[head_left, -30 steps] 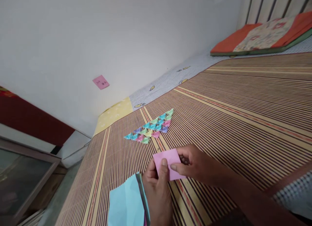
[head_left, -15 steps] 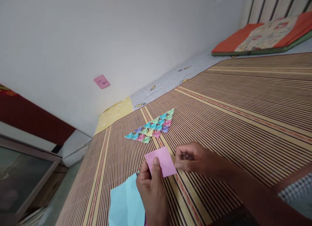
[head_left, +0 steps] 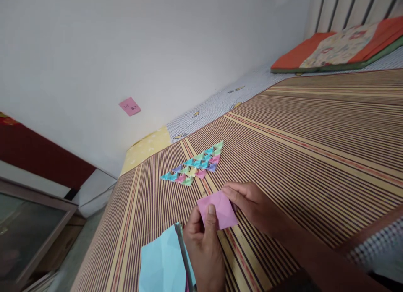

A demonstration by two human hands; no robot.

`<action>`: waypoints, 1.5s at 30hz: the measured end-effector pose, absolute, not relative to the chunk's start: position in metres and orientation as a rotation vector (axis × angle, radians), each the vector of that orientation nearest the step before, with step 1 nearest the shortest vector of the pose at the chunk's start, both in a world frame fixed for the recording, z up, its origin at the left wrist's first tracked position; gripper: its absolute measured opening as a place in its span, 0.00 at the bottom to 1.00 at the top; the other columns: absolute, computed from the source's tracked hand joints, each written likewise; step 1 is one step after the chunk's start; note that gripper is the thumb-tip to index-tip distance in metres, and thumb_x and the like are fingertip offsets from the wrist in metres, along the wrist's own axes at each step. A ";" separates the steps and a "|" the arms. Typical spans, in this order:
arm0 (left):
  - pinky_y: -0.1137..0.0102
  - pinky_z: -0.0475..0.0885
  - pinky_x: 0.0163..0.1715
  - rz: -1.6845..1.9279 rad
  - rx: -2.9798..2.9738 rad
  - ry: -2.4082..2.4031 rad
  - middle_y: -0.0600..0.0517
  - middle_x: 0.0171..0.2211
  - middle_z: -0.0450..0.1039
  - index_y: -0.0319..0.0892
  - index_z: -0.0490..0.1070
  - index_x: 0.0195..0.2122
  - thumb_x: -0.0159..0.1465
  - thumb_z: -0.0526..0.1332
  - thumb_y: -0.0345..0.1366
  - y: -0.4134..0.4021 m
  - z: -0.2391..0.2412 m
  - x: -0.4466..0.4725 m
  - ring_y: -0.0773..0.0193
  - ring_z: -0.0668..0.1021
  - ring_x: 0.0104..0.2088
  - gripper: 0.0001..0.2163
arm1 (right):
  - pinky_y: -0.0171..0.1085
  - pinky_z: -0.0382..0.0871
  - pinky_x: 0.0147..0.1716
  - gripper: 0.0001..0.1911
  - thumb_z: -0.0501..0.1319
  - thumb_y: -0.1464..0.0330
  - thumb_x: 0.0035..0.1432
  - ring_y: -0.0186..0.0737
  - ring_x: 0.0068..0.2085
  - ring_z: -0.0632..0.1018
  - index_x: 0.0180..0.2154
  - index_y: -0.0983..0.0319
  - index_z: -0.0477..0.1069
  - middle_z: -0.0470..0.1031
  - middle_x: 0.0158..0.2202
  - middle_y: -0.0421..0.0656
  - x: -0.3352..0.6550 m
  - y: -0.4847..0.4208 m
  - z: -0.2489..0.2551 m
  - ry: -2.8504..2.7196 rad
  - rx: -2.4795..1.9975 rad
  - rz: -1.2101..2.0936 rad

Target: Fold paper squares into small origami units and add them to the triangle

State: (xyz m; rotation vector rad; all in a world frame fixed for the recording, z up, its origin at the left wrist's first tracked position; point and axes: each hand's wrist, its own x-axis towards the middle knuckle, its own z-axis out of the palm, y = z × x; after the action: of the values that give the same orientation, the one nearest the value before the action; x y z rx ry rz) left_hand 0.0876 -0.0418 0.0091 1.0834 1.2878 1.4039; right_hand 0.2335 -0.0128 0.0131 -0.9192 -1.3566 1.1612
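Note:
A square pink sheet of paper (head_left: 222,210) with faint creases is held above the striped mat. My left hand (head_left: 206,241) grips its left side, thumb on top and fingers underneath. At the sheet's upper right corner, my right hand (head_left: 245,199) pinches the paper between thumb and fingers; some of those fingers are hidden behind it. Farther off on the mat lie several small folded paper pieces (head_left: 195,164) in blue, green, pink, purple and yellow, set out in rows. Left of my left hand rests light blue paper (head_left: 162,260) with a dark strip along its right side.
The striped mat (head_left: 283,157) covers the bed up to a patterned sheet (head_left: 214,103) along the white wall. A pink note (head_left: 129,106) with writing sticks to the wall. Folded orange bedding (head_left: 336,50) lies at the far right. A glass-fronted cabinet (head_left: 31,229) stands at left.
My right hand has moved up from the sheet's right side to its upper right corner and now pinches it. My left hand and the pink sheet have shifted slightly right.

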 end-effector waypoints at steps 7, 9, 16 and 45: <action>0.74 0.69 0.26 1.433 1.184 1.355 0.53 0.25 0.70 0.38 0.78 0.32 0.61 0.68 0.46 -0.040 0.008 0.086 0.64 0.73 0.28 0.14 | 0.33 0.66 0.29 0.06 0.65 0.68 0.55 0.36 0.30 0.72 0.34 0.64 0.73 0.71 0.28 0.39 0.226 -0.015 0.012 -1.376 -0.906 1.425; 0.74 0.69 0.26 1.425 1.168 1.341 0.53 0.24 0.71 0.38 0.78 0.33 0.60 0.69 0.47 -0.039 0.009 0.087 0.64 0.73 0.27 0.14 | 0.32 0.63 0.26 0.04 0.63 0.70 0.54 0.35 0.28 0.70 0.32 0.65 0.73 0.70 0.26 0.38 0.226 -0.016 0.011 -1.408 -0.961 1.367; 0.73 0.71 0.27 1.397 1.026 1.309 0.51 0.26 0.75 0.38 0.78 0.36 0.58 0.70 0.48 -0.041 0.010 0.090 0.63 0.76 0.27 0.16 | 0.31 0.58 0.24 0.01 0.59 0.73 0.51 0.31 0.26 0.66 0.28 0.64 0.69 0.66 0.25 0.36 0.231 -0.014 0.011 -1.452 -0.917 1.384; 0.73 0.67 0.27 1.238 1.428 1.258 0.53 0.24 0.69 0.41 0.78 0.31 0.62 0.66 0.47 -0.043 0.018 0.095 0.63 0.70 0.26 0.14 | 0.29 0.66 0.25 0.09 0.70 0.66 0.51 0.31 0.27 0.72 0.33 0.64 0.78 0.74 0.27 0.38 0.242 -0.009 0.003 -1.222 -0.733 1.512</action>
State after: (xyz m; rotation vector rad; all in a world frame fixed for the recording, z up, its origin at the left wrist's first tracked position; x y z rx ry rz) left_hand 0.0945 -0.0426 0.0182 1.4278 1.2584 1.2382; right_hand 0.2417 -0.0089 0.0035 -0.7326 -1.2224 1.5124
